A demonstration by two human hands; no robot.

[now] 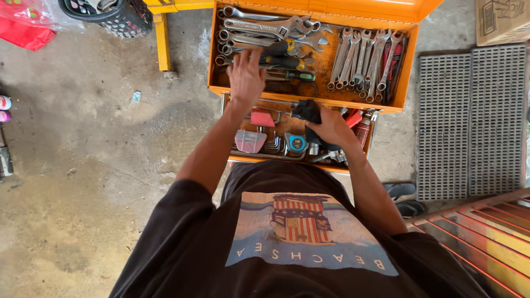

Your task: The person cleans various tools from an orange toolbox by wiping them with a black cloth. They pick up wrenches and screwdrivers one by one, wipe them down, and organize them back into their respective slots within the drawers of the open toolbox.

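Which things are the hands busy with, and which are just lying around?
Busy with:
left hand on the screwdrivers
right hand holding a black tool
orange toolbox

Lying around:
tape measure
metal grates
sandals

A stained concrete floor carries everything here. An orange tool chest stands on it, top tray and a lower drawer open, both full of tools. To the right lie two grey perforated mats, with dark sandals beside them. A small scrap lies left.
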